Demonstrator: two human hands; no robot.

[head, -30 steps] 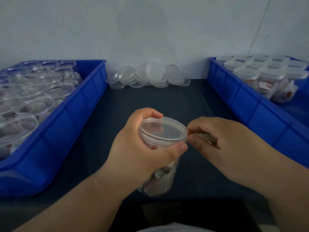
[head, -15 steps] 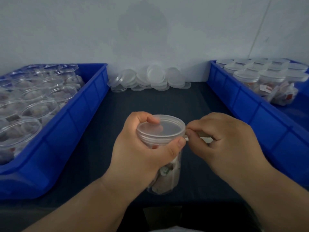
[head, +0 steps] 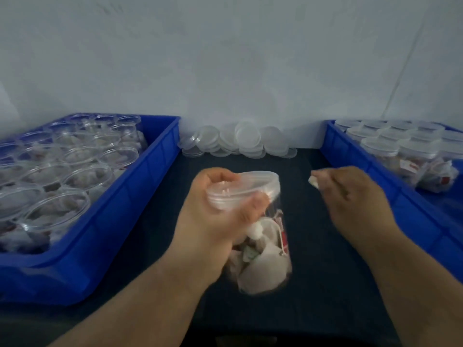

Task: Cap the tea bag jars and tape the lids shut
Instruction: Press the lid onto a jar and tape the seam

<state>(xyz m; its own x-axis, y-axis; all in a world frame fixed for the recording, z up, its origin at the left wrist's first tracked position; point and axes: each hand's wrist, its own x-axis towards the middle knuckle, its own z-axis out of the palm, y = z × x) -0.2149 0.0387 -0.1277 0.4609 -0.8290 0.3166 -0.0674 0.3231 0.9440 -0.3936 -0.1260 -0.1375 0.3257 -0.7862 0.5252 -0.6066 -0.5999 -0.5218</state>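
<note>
Many uncapped jars (head: 75,156) of tea bags fill the left blue bin (head: 112,221), standing close together with their mouths open. Just right of that bin, over the dark table (head: 325,284), the left hand (head: 215,221) grips 1 jar (head: 263,259) near its top, fingers wrapped round the far side and thumb pressed on the near side just under the rim. This jar is tilted, with tea bags packed in its lower part, and a clear lid (head: 245,186) sits on its mouth. Motion blur hides whether its base touches the table. Behind it, against the wall, a heap of loose lids (head: 238,141) lies between the 2 bins. Right of the jar and apart from it, the right hand (head: 350,196) pinches a small whitish scrap (head: 313,182) between thumb and forefinger, the other fingers curled in. The blur leaves it unclear what the scrap is. Farthest right, the right blue bin (head: 413,221) holds capped jars (head: 400,149) in rows.
</note>
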